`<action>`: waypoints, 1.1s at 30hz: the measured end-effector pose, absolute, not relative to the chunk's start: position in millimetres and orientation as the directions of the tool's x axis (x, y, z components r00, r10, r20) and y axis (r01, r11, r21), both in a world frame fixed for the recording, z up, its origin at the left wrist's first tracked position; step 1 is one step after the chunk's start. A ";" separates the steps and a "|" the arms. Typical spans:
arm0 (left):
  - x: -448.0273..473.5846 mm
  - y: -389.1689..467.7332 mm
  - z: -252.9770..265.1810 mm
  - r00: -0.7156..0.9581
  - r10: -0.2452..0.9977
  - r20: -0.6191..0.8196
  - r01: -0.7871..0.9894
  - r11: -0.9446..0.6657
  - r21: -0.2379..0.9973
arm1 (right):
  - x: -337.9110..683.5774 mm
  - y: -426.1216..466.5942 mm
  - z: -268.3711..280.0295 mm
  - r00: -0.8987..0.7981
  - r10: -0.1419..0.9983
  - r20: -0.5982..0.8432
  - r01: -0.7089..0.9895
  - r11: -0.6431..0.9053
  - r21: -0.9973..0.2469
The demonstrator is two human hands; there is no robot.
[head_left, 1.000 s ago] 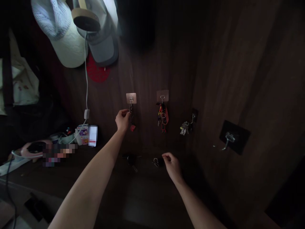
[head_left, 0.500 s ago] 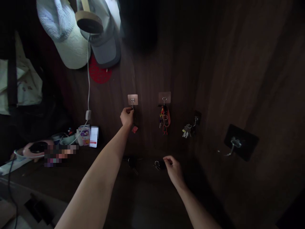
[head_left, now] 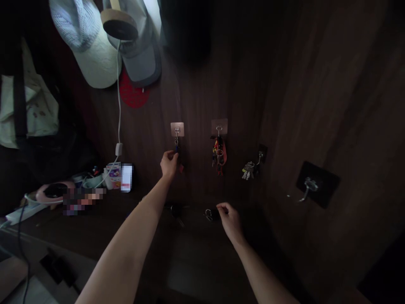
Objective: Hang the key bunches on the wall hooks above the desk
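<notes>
On the left wall hook (head_left: 177,130) hangs a thin keychain (head_left: 176,143) with a small red tag (head_left: 181,169) at its lower end. My left hand (head_left: 168,164) is closed in a pinch at the keychain's side, just under the hook; its fingertips partly cover it. Lower down, my right hand (head_left: 230,218) pinches the dark end of a keychain whose metal ring (head_left: 208,215) points left, at the dark counter. Another dark set of keys (head_left: 176,213) lies to the left of that ring.
A second hook (head_left: 219,128) bears a colourful key bunch (head_left: 219,154). Silver keys (head_left: 248,171) hang further right, near a large black-backed hook (head_left: 311,184). Caps (head_left: 139,63) hang at upper left, above a phone (head_left: 126,177) and a white cable (head_left: 119,105).
My left hand has slid slightly down from the hook, exposing the keychain's upper part. My right hand stays almost still with its keychain. The view has shifted a little.
</notes>
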State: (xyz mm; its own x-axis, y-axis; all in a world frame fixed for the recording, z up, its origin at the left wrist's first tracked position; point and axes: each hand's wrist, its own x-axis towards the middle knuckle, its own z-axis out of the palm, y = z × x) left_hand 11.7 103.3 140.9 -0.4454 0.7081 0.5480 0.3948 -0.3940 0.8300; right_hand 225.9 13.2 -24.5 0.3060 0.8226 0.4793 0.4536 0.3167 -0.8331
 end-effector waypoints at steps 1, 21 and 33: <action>10.3 99.8 133.0 -0.435 0.723 0.537 0.393 -0.384 0.836 | 225.8 13.0 -24.2 0.307 0.824 0.476 0.452 0.314 -0.835; -36.5 19.6 5.4 -0.304 0.839 0.450 0.509 -0.256 0.822 | 224.9 8.7 -20.8 0.307 0.826 0.473 0.481 0.294 -0.826; -33.0 5.9 11.6 -0.097 0.910 0.403 0.903 -0.090 0.421 | 226.4 8.6 -22.9 0.318 0.823 0.471 0.438 0.314 -0.843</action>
State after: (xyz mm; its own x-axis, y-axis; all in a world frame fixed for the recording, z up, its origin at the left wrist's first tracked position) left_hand -33.0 5.9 11.6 -0.0971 0.9099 0.4032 0.9027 -0.0901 0.4208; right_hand 226.4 8.6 -22.9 0.3178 0.8227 0.4714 0.4377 0.3137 -0.8426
